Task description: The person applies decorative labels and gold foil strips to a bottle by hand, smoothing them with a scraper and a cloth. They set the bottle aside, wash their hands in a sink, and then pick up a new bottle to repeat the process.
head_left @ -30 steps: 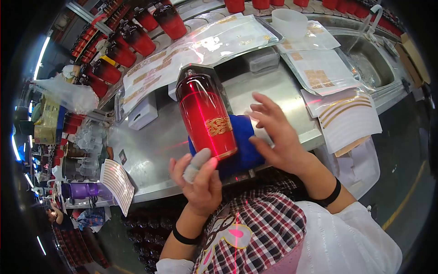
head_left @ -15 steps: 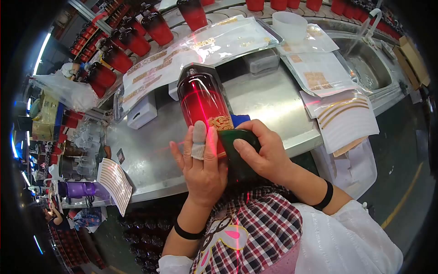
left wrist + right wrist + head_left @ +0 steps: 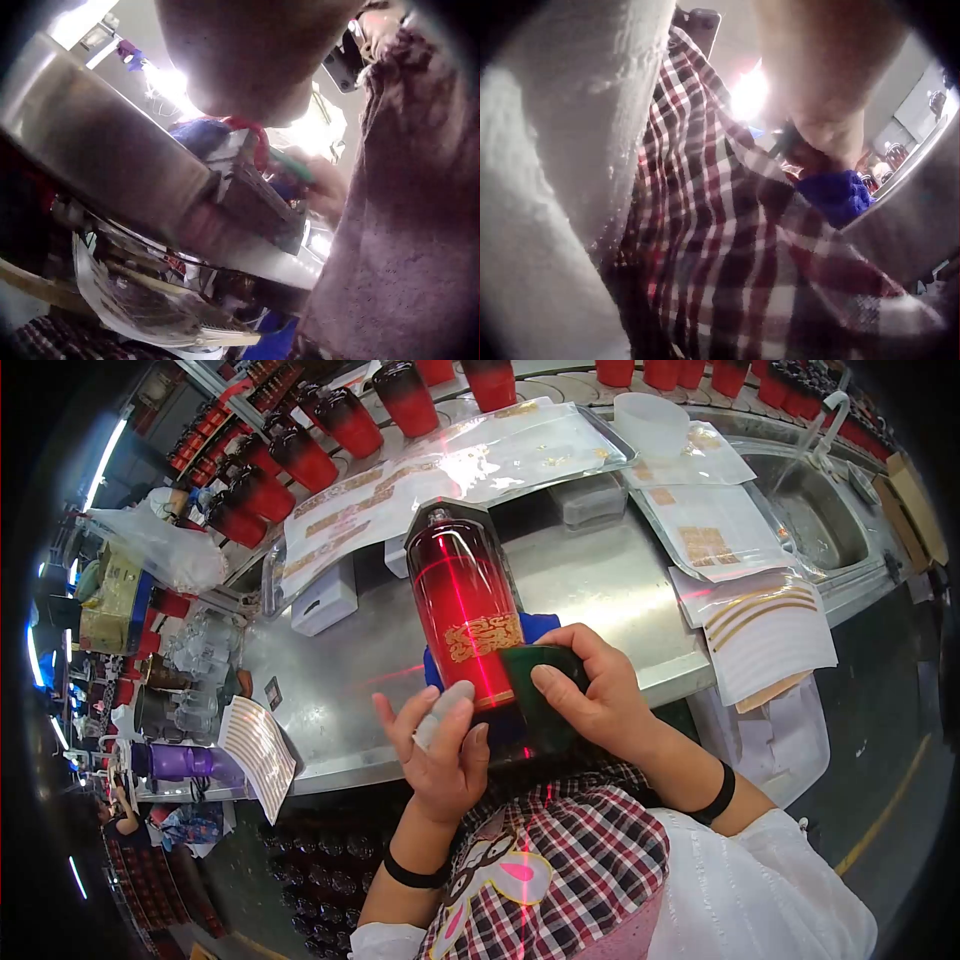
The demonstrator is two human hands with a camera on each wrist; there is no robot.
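Observation:
A red bottle [image 3: 462, 595], darkening to black at its neck, lies in a dark angular cradle [image 3: 491, 532]. A gold openwork decal [image 3: 482, 637] sits on its lower side, and red laser lines cross it. My right hand [image 3: 600, 695] grips a flat dark green scraper [image 3: 543, 685], thumb on top, its edge against the bottle by the decal. My left hand [image 3: 440, 760] is at the bottle's base end with loosely bent fingers, one wearing a pale finger cot [image 3: 441, 717]. Blue cloth [image 3: 540, 626] shows under the bottle; in the right wrist view the blue cloth [image 3: 836, 196] hangs near my hand.
Behind the cradle, a tray of decal sheets [image 3: 450, 457] stands on the steel table [image 3: 620, 595]. To the right are more sheets [image 3: 715, 525], striped paper [image 3: 765, 620] and a sink [image 3: 815, 510] with running water. Several red bottles [image 3: 350, 422] line the back.
My right hand, empty at first, has taken up the green scraper and brought it to the bottle. My left hand pressed flat near the decal, then drew back to the base. The decal now faces up more.

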